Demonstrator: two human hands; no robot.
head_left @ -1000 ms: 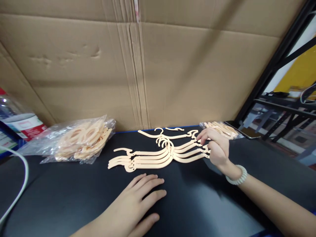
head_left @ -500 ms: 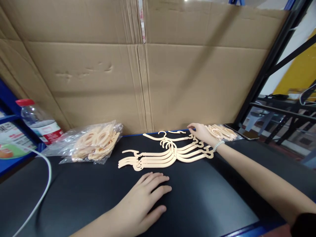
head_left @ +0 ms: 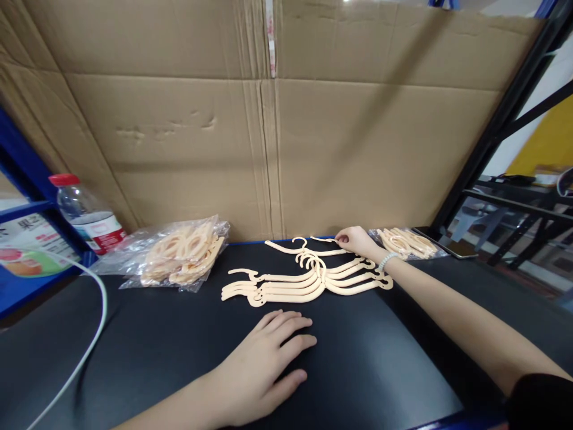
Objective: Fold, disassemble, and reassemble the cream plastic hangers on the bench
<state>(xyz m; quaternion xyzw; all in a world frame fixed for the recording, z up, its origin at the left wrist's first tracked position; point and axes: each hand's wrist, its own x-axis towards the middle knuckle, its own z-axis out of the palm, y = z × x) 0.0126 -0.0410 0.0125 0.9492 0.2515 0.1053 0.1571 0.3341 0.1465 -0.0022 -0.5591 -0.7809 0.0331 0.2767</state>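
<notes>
Several cream plastic folding hangers lie overlapped on the black table, their hooks bunched near the middle. Behind them lies another hanger with its hook to the back. My right hand is at the back of the table, fingertips pinched on the right end of a short curved hanger piece. The forearm passes over the right side of the table, and the hand hides part of the rear hanger. In front of the hangers my left hand rests on the table, fingers spread, holding nothing.
Clear plastic bags of cream hanger parts lie at left and right. Beside the right bag is a phone. A red-capped bottle and a white cable are at left. A cardboard sheet stands behind.
My right hand has shifted left along the back, and its fingertips have closed at the short hanger piece. My left hand keeps its place. The view has turned slightly left.
</notes>
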